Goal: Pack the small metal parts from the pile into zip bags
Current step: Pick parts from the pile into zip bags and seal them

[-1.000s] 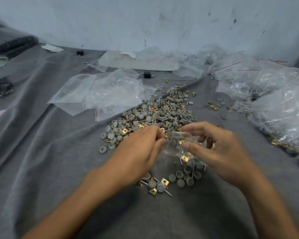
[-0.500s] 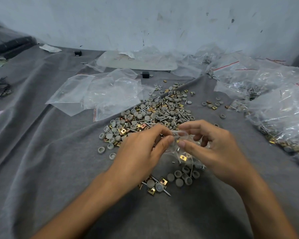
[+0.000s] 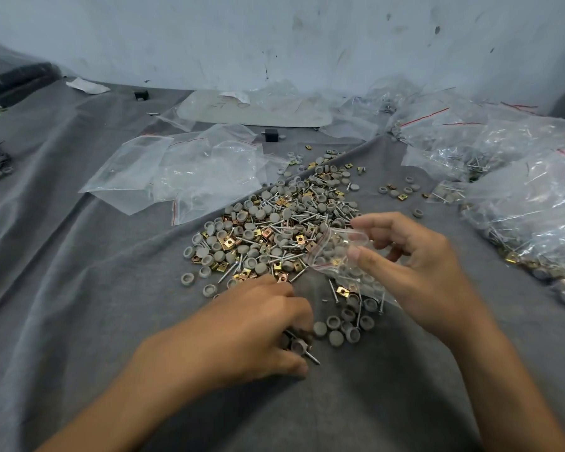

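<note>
Your left hand (image 3: 255, 331) pinched parts (image 3: 299, 346), right hand (image 3: 418, 269) pinched zip bag (image 3: 335, 252) open; slack mouth could spill them

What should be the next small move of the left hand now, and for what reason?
Probably lift the left hand with the cap and screw that its fingers seem to pinch on the cloth, and drop them into the zip bag. The right hand holds that bag with its mouth open, and it looks only partly filled.
</note>
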`<state>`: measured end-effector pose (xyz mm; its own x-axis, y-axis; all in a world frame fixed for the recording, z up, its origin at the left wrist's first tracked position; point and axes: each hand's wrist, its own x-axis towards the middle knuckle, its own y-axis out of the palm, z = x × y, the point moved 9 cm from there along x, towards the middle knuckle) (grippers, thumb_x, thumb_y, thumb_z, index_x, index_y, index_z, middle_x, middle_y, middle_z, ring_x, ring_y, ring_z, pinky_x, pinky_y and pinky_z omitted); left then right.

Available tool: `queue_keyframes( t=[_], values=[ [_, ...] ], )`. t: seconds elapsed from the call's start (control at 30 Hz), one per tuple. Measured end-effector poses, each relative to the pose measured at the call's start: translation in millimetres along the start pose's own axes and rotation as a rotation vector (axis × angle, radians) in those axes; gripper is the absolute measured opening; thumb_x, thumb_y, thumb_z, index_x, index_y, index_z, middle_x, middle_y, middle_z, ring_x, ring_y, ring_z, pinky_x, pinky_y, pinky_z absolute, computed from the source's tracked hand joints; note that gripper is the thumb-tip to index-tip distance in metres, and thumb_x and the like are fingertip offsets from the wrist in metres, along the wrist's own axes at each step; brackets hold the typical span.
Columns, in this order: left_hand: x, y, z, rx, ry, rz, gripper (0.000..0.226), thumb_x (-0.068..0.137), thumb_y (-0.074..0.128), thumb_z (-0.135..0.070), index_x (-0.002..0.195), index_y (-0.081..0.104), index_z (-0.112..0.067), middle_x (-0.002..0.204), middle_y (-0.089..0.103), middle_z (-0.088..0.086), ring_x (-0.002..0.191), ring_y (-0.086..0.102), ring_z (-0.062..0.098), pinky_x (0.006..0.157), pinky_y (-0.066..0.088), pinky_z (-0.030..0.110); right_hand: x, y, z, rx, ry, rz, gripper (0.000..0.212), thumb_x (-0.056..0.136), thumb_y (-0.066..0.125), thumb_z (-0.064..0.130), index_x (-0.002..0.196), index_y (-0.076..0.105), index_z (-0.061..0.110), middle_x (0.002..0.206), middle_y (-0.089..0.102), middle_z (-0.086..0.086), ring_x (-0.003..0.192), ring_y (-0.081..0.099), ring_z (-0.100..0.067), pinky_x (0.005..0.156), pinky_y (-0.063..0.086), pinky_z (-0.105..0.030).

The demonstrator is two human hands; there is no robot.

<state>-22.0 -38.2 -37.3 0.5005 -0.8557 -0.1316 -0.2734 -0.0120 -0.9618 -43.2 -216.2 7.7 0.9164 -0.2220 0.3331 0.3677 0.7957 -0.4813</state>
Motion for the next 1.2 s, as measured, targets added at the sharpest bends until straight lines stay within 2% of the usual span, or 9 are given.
queue_keyframes(
  t=[0.1, 0.23, 0.37, 0.47, 0.6, 0.73, 0.87, 1.0, 1.2],
  values=[
    [6.0, -6.9, -3.3, -0.019, 0.006, -0.071, 0.031, 0.090, 0.064, -0.056, 0.111, 0.058, -0.035, 0.105, 0.055, -0.017, 0.099, 0.046, 0.005, 0.080, 0.036, 0.027, 0.7, 1.2, -0.4, 0.007, -0.002, 0.001, 0.028, 0.085, 0.080, 0.041, 0.110, 0.069, 0.047, 0.101, 0.072, 0.019, 0.090, 0.061, -0.009, 0.078, 0.053, -0.043],
    [9.7, -14.2, 7.1, -0.072, -0.037, -0.156, 0.016, 0.100, 0.053, -0.045, 0.108, 0.059, -0.032, 0.103, 0.059, -0.014, 0.103, 0.054, 0.010, 0.083, 0.043, 0.031, 0.4, 0.7, -0.7, 0.003, 0.002, 0.004, 0.029, 0.085, 0.080, 0.036, 0.110, 0.069, 0.046, 0.100, 0.072, 0.018, 0.086, 0.060, -0.008, 0.076, 0.054, -0.045],
    [8.9, -27.0, 19.1, -0.098, -0.120, -0.301, 0.020, 0.101, 0.045, -0.049, 0.114, 0.055, -0.037, 0.107, 0.057, -0.017, 0.105, 0.052, 0.008, 0.083, 0.044, 0.029, -0.4, -1.3, -0.3, 0.014, 0.007, 0.000, 0.027, 0.084, 0.080, 0.034, 0.108, 0.071, 0.042, 0.099, 0.073, 0.018, 0.082, 0.060, -0.007, 0.076, 0.054, -0.044],
    [5.9, -32.9, 20.1, -0.038, -0.135, -0.373, 0.031, 0.097, 0.050, -0.052, 0.126, 0.052, -0.038, 0.115, 0.050, -0.016, 0.111, 0.044, 0.007, 0.086, 0.037, 0.025, -0.7, -2.3, -0.7, 0.012, 0.011, -0.005, 0.026, 0.083, 0.080, 0.036, 0.107, 0.071, 0.042, 0.100, 0.073, 0.017, 0.081, 0.060, -0.007, 0.076, 0.054, -0.044],
    [6.7, -27.4, 5.3, -0.082, -0.028, -0.267, 0.014, 0.094, 0.060, -0.048, 0.101, 0.062, -0.036, 0.094, 0.051, -0.019, 0.096, 0.046, 0.004, 0.083, 0.041, 0.027, -0.3, -2.2, -2.4, 0.002, 0.012, 0.000, 0.027, 0.084, 0.080, 0.037, 0.109, 0.070, 0.044, 0.102, 0.072, 0.020, 0.083, 0.061, -0.007, 0.076, 0.054, -0.040],
    [8.5, -12.5, -4.0, -0.021, 0.009, -0.146, 0.022, 0.095, 0.060, -0.048, 0.114, 0.064, -0.037, 0.105, 0.055, -0.016, 0.103, 0.044, 0.005, 0.082, 0.029, 0.022, 0.0, -2.0, -4.4, 0.006, 0.013, 0.003, 0.028, 0.084, 0.079, 0.038, 0.110, 0.069, 0.044, 0.104, 0.073, 0.018, 0.087, 0.062, -0.010, 0.076, 0.054, -0.041],
    [8.2, -13.9, -5.1, 0.019, 0.014, -0.145, 0.013, 0.098, 0.057, -0.039, 0.104, 0.063, -0.030, 0.099, 0.052, -0.014, 0.101, 0.046, 0.010, 0.082, 0.030, 0.023, 0.1, -3.0, -6.2, 0.018, 0.011, 0.002, 0.028, 0.085, 0.080, 0.035, 0.110, 0.070, 0.044, 0.102, 0.073, 0.016, 0.088, 0.063, -0.011, 0.074, 0.052, -0.037],
    [5.7, -8.6, -4.5, 0.036, -0.020, -0.121, 0.010, 0.101, 0.050, -0.043, 0.101, 0.047, -0.033, 0.100, 0.040, -0.015, 0.094, 0.029, 0.007, 0.079, 0.020, 0.019, -1.3, -3.6, -7.0, 0.011, 0.013, 0.008, 0.028, 0.085, 0.080, 0.035, 0.110, 0.070, 0.044, 0.100, 0.072, 0.018, 0.086, 0.062, -0.010, 0.073, 0.052, -0.037],
    [5.7, -3.7, 9.9, 0.135, -0.124, -0.138, 0.029, 0.105, 0.036, -0.047, 0.118, 0.047, -0.025, 0.117, 0.045, -0.005, 0.105, 0.034, 0.015, 0.093, 0.028, 0.028, -2.4, -3.6, -7.5, -0.001, 0.020, 0.008, 0.028, 0.083, 0.077, 0.043, 0.110, 0.069, 0.046, 0.100, 0.071, 0.019, 0.081, 0.058, -0.004, 0.072, 0.049, -0.031]
  ],
)
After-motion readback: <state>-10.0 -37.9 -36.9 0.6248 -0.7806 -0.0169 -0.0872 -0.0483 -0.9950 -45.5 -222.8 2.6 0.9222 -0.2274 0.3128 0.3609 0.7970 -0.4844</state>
